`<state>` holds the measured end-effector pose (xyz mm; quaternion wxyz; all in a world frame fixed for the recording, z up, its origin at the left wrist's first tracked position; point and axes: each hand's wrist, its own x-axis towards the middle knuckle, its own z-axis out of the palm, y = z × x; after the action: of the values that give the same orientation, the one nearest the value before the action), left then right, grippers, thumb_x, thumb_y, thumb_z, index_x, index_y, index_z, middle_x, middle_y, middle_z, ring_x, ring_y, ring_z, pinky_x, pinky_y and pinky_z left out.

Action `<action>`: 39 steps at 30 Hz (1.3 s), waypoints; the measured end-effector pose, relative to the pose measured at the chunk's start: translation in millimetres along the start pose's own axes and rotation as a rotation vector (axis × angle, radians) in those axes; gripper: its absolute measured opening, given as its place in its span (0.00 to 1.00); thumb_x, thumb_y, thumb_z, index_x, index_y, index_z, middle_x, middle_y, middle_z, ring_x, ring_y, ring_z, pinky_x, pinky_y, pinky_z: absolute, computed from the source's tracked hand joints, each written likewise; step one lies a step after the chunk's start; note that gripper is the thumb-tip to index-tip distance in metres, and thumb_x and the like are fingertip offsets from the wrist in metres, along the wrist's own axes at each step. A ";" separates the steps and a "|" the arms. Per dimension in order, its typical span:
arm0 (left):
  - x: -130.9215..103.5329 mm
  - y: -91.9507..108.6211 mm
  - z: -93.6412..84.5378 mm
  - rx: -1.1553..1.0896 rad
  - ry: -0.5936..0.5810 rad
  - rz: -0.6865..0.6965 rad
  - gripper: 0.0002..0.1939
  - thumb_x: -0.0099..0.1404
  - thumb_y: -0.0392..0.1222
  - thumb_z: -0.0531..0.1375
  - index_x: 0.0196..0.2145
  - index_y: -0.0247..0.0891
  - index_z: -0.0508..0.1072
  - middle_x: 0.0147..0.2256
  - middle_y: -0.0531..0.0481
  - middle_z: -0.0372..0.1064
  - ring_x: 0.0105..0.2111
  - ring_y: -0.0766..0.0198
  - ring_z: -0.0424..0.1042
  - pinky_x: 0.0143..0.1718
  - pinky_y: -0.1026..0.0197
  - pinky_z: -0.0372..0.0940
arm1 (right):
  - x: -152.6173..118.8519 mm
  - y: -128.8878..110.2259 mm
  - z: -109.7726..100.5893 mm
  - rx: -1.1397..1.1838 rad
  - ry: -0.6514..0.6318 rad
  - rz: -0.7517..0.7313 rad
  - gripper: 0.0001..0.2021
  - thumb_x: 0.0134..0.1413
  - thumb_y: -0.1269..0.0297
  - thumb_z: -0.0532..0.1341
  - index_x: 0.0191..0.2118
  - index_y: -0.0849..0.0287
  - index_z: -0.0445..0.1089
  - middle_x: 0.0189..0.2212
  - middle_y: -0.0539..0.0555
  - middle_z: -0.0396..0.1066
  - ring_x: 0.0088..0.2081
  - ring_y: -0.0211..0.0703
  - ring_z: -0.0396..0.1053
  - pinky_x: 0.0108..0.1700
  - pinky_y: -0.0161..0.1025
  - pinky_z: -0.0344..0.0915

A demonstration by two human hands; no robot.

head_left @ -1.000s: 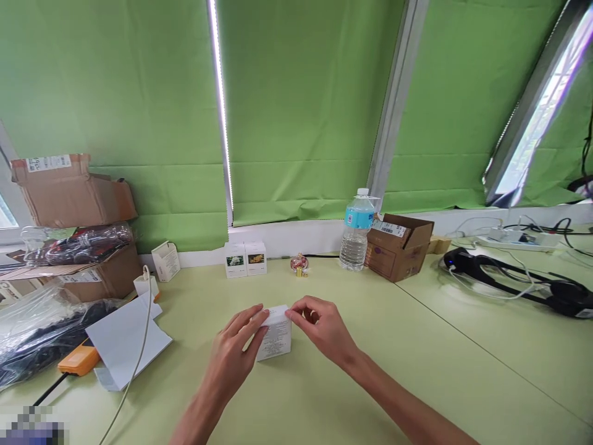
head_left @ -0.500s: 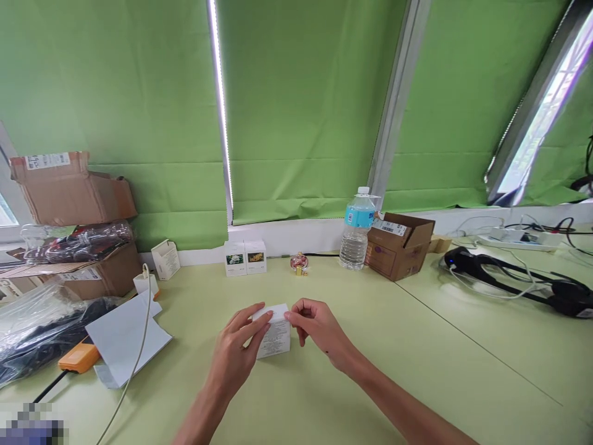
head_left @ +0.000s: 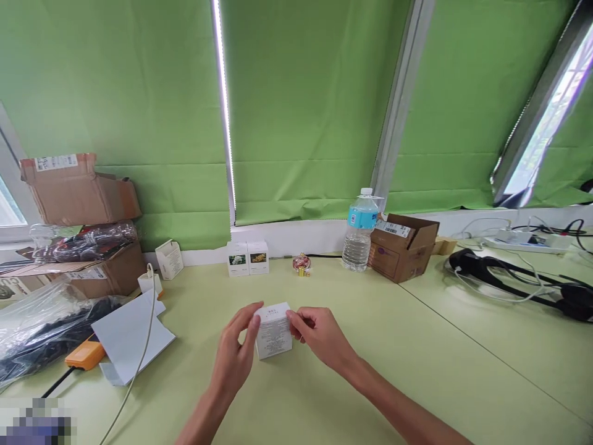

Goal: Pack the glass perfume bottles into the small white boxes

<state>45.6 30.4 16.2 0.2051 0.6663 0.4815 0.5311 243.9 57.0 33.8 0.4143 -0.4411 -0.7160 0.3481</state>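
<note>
A small white box [head_left: 274,337] with printed text on its front stands on the table between my hands. At its left side is my left hand [head_left: 235,347], fingers stretched and thumb apart, with the tips at the upper left edge; whether they press on it I cannot tell. My right hand [head_left: 323,339] pinches the upper right corner of the box, thumb in front and the other fingers curled behind. The top of the box looks closed.
Two white boxes with flower pictures [head_left: 248,259] stand at the back beside a pink and gold ornament [head_left: 301,264]. Further right are a water bottle [head_left: 360,232], an open carton [head_left: 404,247] and a black headset [head_left: 519,278]. Left lie papers [head_left: 134,334], a cable and stacked cartons [head_left: 83,191].
My left hand's fingers have drawn back from the box's top to its left side. My right hand stays at the right corner. The view has shifted slightly.
</note>
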 end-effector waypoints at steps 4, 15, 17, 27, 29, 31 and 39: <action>5.5 -0.7 -0.5 -0.285 -0.008 -0.212 0.21 0.70 0.52 0.47 0.45 0.36 0.72 0.42 0.43 0.76 0.33 0.61 0.77 0.36 0.56 0.74 | -1.9 -2.5 1.9 -0.077 -0.007 -0.028 0.21 0.62 0.49 0.51 0.28 0.59 0.71 0.27 0.52 0.70 0.30 0.41 0.67 0.28 0.35 0.65; -3.9 -23.9 10.1 -0.324 -0.256 -0.223 0.39 0.56 0.42 0.65 0.62 0.44 0.54 0.59 0.43 0.60 0.59 0.51 0.60 0.58 0.51 0.57 | -6.8 -9.6 3.3 0.039 -0.349 -0.018 0.21 0.53 0.58 0.62 0.52 0.59 0.67 0.45 0.56 0.73 0.41 0.46 0.71 0.38 0.37 0.69; -1.9 -21.1 8.8 -0.405 -0.320 -0.213 0.31 0.58 0.42 0.64 0.58 0.42 0.62 0.54 0.44 0.67 0.53 0.52 0.67 0.54 0.53 0.61 | -3.9 -1.6 4.6 -0.014 -0.314 -0.013 0.18 0.53 0.59 0.62 0.48 0.60 0.69 0.43 0.56 0.74 0.39 0.46 0.72 0.37 0.37 0.69; 6.4 -23.6 2.8 -0.435 -0.177 -0.325 0.24 0.61 0.59 0.57 0.40 0.34 0.75 0.38 0.43 0.76 0.36 0.57 0.73 0.36 0.60 0.67 | 0.4 21.3 13.8 -0.203 -0.176 0.013 0.20 0.51 0.58 0.62 0.50 0.54 0.65 0.38 0.52 0.76 0.33 0.44 0.73 0.33 0.36 0.67; 8.3 -26.9 0.7 -0.434 -0.102 -0.338 0.29 0.62 0.64 0.52 0.38 0.33 0.75 0.36 0.42 0.76 0.33 0.59 0.73 0.34 0.60 0.67 | 2.8 25.1 18.1 -0.210 -0.161 0.014 0.21 0.51 0.58 0.62 0.51 0.54 0.65 0.40 0.52 0.76 0.35 0.45 0.73 0.34 0.37 0.68; 11.2 -34.5 -3.2 -0.415 0.011 -0.362 0.32 0.62 0.66 0.50 0.37 0.33 0.75 0.36 0.42 0.75 0.30 0.60 0.72 0.32 0.61 0.66 | 8.5 27.9 23.5 -0.224 -0.154 0.009 0.21 0.51 0.57 0.62 0.51 0.54 0.64 0.40 0.53 0.76 0.36 0.46 0.74 0.35 0.38 0.68; 23.1 -67.5 -24.9 -0.340 0.351 -0.452 0.31 0.61 0.68 0.48 0.31 0.35 0.72 0.31 0.46 0.71 0.22 0.67 0.65 0.22 0.64 0.60 | 59.1 31.2 52.3 -0.387 -0.111 -0.024 0.22 0.52 0.57 0.61 0.53 0.55 0.64 0.41 0.54 0.77 0.37 0.46 0.74 0.37 0.38 0.67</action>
<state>-6.1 74.9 -16.2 0.3400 0.3972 0.5495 0.6517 191.7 115.9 2.0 0.2858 -0.4839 -0.7966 0.2229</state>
